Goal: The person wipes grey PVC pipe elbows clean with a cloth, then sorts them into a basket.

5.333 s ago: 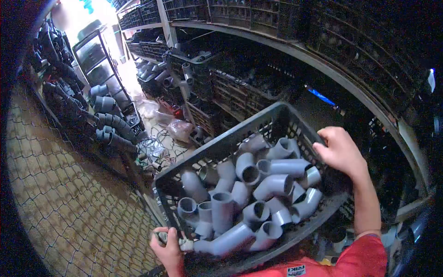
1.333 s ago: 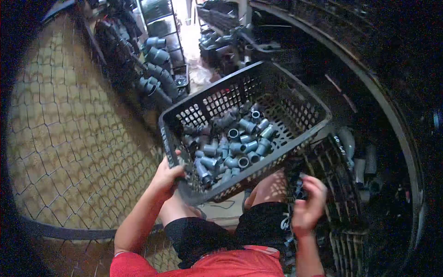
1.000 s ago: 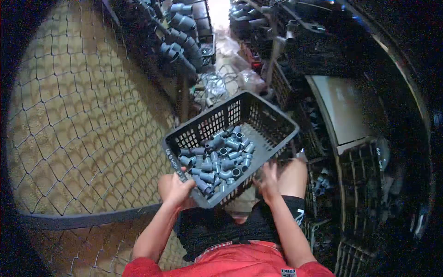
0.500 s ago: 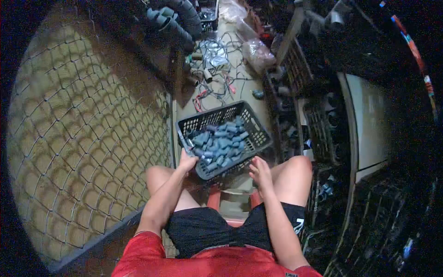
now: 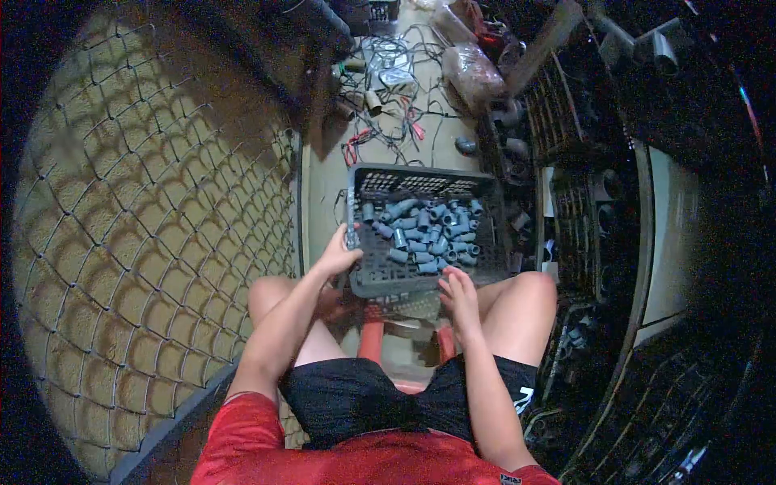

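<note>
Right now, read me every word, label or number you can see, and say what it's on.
No text is legible.
On the black shorts, a white logo: too small to read.
On the red shirt, a white patch: too small to read.
On the basket rim, white marks: blurred.

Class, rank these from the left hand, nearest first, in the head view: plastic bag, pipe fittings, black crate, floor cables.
1. black crate, held by the left hand
2. pipe fittings, inside it
3. floor cables, beyond it
4. plastic bag, top right
</note>
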A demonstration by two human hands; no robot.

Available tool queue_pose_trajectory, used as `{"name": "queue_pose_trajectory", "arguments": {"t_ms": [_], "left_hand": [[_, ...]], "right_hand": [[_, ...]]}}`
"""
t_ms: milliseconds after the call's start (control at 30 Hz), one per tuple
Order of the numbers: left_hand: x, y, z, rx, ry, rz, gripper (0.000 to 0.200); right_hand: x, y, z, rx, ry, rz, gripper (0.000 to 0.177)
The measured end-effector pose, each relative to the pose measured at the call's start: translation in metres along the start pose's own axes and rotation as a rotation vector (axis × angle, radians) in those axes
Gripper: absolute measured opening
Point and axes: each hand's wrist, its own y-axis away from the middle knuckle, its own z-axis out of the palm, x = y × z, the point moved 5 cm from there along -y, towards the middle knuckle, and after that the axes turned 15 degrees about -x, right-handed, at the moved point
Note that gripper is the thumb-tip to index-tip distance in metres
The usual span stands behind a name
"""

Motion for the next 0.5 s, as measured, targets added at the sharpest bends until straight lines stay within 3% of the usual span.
{"name": "queue_pose_trajectory", "arguments": {"t_ms": [67, 133, 167, 267, 367, 467, 500], "left_hand": [[-0.003, -0.03, -0.004, -0.052, 0.016, -0.031, 0.06], [-0.047, -0.059, -0.024, -0.039, -0.03, -0.175, 0.062], [-0.072, -0.077, -0.037, 0.072, -0.163, -0.119, 0.055], [-0.107, -0.092, -0.067, 0.083, -0.158, -0.168, 0.051], [-0.087, -0.094, -0.085, 0.122, -0.125, -0.147, 0.045], [-0.091, -0.103, -0.111, 0.214, -0.266, -0.114, 0.04], [-0.094, -0.104, -0.122, 0.354, -0.551, -0.1, 0.037]], "right_hand": [[-0.003, 0.001, 0.002, -0.029, 0.056, -0.014, 0.036], [0.001, 0.007, 0.0, -0.003, 0.001, 0.032, 0.036], [0.002, 0.009, -0.003, -0.008, 0.013, 0.022, 0.037], [0.001, 0.014, -0.007, -0.014, 0.042, 0.037, 0.038], [-0.01, 0.015, -0.006, -0.005, 0.048, 0.086, 0.039], [-0.014, 0.012, 0.0, 0.02, 0.003, 0.062, 0.028], [-0.016, 0.01, 0.003, 0.018, -0.003, 0.077, 0.028]]}}
